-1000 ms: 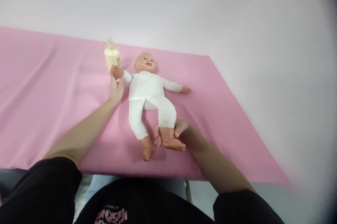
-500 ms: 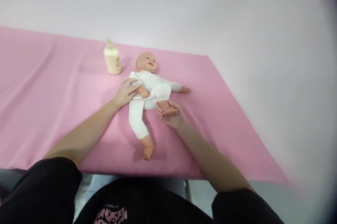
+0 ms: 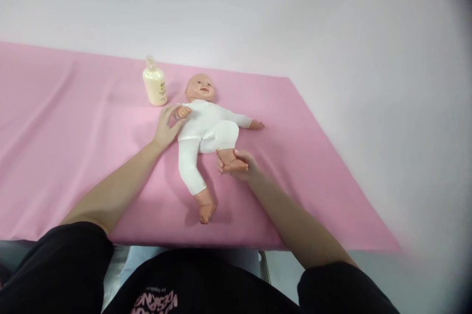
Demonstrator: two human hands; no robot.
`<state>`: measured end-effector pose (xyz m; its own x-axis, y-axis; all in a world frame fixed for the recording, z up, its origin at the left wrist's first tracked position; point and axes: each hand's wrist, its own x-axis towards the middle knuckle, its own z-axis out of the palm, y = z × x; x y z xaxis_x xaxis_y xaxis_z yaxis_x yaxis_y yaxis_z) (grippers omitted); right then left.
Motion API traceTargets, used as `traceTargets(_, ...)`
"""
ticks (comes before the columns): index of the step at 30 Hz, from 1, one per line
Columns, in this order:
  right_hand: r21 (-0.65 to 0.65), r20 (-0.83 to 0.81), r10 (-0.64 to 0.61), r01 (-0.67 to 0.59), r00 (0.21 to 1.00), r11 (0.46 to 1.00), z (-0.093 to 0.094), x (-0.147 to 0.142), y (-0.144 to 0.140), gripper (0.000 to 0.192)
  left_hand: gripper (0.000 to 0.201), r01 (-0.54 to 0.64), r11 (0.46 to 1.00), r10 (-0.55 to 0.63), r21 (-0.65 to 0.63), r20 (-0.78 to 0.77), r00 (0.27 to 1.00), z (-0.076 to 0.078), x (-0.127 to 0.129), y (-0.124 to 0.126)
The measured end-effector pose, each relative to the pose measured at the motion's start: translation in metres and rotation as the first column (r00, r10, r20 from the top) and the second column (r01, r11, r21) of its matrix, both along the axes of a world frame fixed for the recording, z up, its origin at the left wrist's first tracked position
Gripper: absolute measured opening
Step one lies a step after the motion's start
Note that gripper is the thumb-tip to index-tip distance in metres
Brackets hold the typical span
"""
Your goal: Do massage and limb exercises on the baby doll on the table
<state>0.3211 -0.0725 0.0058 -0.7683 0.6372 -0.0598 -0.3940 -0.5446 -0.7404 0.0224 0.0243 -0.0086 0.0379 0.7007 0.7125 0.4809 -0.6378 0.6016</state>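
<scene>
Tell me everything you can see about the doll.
The doll lies face up on the pink cloth, head toward the far edge, beside a cream bottle. It has a bald plastic-looking head, bare hands and feet, and a white soft body suit. The left hand holds one doll hand bent to the chest; the right hand grips one foot, knee bent up. The other leg lies straight.

Looks like infant-care training room or staged demo setup, not real home; desk (image 3: 73, 156) draped in plain pink cloth (image 3: 313, 156); bare pale wall (image 3: 258, 9) behind; plastic baby doll (image 3: 204, 124) in white suit lying on it; lotion bottle (image 3: 155, 85) standing near doll's head.
</scene>
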Motion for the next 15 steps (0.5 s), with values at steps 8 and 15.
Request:
traceTargets(8,0.119,0.170,0.510,-0.532,0.843,0.839,0.003,0.002,-0.009,0.059,0.054,-0.023,0.965,0.189,-0.263,0.629,0.754,-0.027,-0.026,0.037)
traceTargets(15,0.178,0.238,0.587,-0.629,0.774,0.757,0.016,-0.003,-0.010,0.050,0.055,-0.031,0.930,0.277,-0.367,0.639,0.717,-0.036,-0.038,0.045)
